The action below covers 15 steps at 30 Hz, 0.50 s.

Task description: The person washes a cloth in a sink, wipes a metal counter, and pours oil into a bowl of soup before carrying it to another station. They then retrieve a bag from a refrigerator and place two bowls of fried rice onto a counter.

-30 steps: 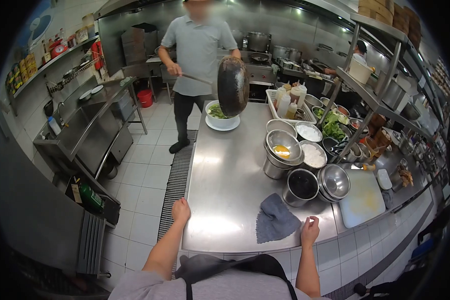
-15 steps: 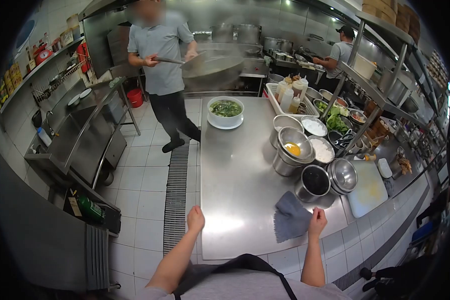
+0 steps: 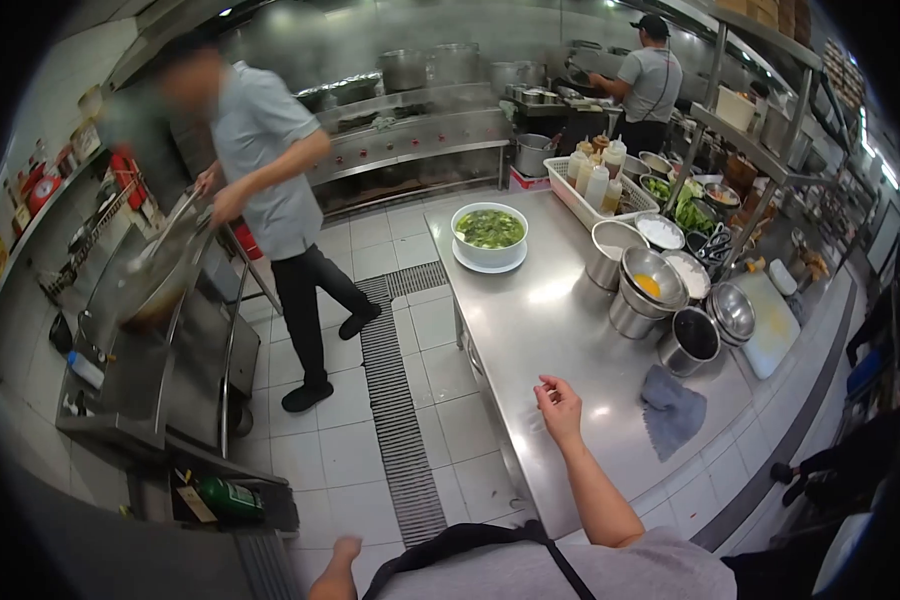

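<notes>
My right hand point(image 3: 560, 408) hovers over the near part of the steel table point(image 3: 515, 330), its fingers loosely bent and apart, holding nothing. To its right lies a crumpled grey-blue cloth point(image 3: 672, 410), not touched. My left hand point(image 3: 347, 548) hangs low over the tiled floor, left of the table; it is blurred and its fingers do not show. At the table's far left corner a white bowl point(image 3: 489, 230) of green leafy soup rests on a white plate point(image 3: 490, 263).
A co-worker point(image 3: 270, 150) at the left tips a large wok point(image 3: 160, 270) over the steel sink unit point(image 3: 120, 400). Metal pots, including one with dark contents point(image 3: 695, 335), and a bottle basket point(image 3: 580, 190) line the table's right side. Another person point(image 3: 650, 85) stands at the far stoves.
My view has swung left. My right hand has come off the cloth's side to over the table, and my left hand has dropped. The co-worker has carried the wok to the sink.
</notes>
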Available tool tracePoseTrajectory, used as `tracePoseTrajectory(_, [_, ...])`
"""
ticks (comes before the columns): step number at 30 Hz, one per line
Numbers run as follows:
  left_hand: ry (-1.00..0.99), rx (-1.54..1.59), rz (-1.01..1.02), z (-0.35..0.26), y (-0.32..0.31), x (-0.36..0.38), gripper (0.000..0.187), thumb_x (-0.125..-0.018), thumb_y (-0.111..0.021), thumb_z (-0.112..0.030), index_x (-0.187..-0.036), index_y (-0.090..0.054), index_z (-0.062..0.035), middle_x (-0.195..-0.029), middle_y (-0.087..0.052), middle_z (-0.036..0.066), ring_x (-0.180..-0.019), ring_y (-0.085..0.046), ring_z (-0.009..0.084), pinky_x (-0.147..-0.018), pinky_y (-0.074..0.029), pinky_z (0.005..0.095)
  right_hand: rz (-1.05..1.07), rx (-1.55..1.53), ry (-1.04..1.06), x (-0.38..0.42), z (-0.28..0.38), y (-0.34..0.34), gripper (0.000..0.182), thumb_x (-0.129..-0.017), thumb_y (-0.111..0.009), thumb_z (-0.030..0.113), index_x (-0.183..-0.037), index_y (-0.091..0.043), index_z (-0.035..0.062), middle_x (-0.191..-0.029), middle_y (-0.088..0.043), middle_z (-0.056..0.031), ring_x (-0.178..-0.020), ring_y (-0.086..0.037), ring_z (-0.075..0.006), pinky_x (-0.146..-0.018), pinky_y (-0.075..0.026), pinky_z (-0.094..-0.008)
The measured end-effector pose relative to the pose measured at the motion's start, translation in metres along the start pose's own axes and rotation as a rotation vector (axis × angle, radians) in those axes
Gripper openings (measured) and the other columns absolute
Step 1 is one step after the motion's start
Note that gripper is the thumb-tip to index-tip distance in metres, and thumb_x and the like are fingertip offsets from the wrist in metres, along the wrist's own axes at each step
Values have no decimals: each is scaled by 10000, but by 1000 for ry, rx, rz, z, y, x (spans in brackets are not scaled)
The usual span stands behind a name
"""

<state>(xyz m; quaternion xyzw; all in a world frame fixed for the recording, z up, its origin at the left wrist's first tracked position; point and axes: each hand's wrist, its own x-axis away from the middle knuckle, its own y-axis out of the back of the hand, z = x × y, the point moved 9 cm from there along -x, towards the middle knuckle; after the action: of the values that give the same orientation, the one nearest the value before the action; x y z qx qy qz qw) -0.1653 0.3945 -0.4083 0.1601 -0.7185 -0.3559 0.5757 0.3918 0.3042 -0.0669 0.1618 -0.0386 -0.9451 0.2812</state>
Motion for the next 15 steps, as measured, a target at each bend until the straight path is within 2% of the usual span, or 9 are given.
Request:
tracePoseTrajectory(1, [-72,-188,82,29,-16,8,298,-763,-474,-286,-943,-610,-91,-989,-582,143,-904,-559,308,-771,-445,419,16,-5,-30,-6,-15,-6,231,-761,-596,89,-970,-567,-6,-736,-561,-28,-539,-503,-56,-469,-408,-185])
tracePoseTrajectory(2, [-146,-375,162,53,-30,16,266,-742,-508,-240,-947,-611,-105,-947,-602,130,-874,-575,294,-736,-465,408,-2,-6,-38,-12,-16,-6,231,-761,-596,89,-970,-567,-6,-736,-561,-28,-539,-503,-56,-469,-408,-185])
tracePoseTrajectory(4, [-228,-283,214,90,-41,17,223,-703,-555,-190,-903,-612,-110,-866,-620,115,-827,-589,284,-689,-477,399,4,44,-110,-37,-22,-10,316,-716,-644,135,-993,-559,8,-747,-579,-53,-536,-520,-94,-509,-434,-223])
tracePoseTrajectory(6, [54,92,178,113,-27,10,229,-713,-546,-199,-913,-607,-105,-870,-618,119,-827,-587,283,-692,-474,397,-17,314,16,-77,-26,-11,412,-683,-674,185,-1033,-543,12,-856,-586,-88,-569,-542,-135,-551,-451,-249])
tracePoseTrajectory(8, [169,347,84,112,-8,-7,237,-722,-537,-208,-922,-602,-99,-874,-615,123,-826,-584,281,-694,-470,395,-67,379,23,-128,-42,-12,508,-653,-694,252,-1072,-524,19,-978,-570,-125,-597,-550,-171,-595,-460,-283])
tracePoseTrajectory(9, [176,437,43,105,4,-20,240,-727,-533,-212,-927,-599,-96,-876,-614,126,-826,-583,281,-696,-468,394,-89,399,0,-155,-34,-13,537,-648,-694,270,-1087,-513,19,-1012,-560,-137,-668,-562,-202,-648,-457,-301])
tracePoseTrajectory(12, [134,633,-59,77,57,-63,253,-742,-520,-226,-942,-591,-88,-881,-610,132,-825,-579,279,-700,-463,391,-170,410,53,-265,-35,-23,614,-629,-696,293,-1116,-476,-8,-1079,-529,-182,-922,-540,-294,-814,-419,-349])
tracePoseTrajectory(14, [102,690,-120,57,105,-87,262,-752,-512,-234,-952,-586,-82,-885,-607,136,-825,-576,278,-703,-459,389,-225,350,-2,-346,-51,-29,630,-628,-688,272,-1122,-452,-41,-1096,-505,-221,-1049,-465,-332,-883,-377,-356])
tracePoseTrajectory(15, [90,711,-151,49,133,-99,267,-757,-507,-239,-957,-583,-79,-887,-606,139,-825,-575,277,-704,-457,388,-231,388,-24,-386,-54,-31,638,-627,-684,256,-1129,-437,-50,-1093,-500,-232,-1046,-464,-339,-892,-373,-358])
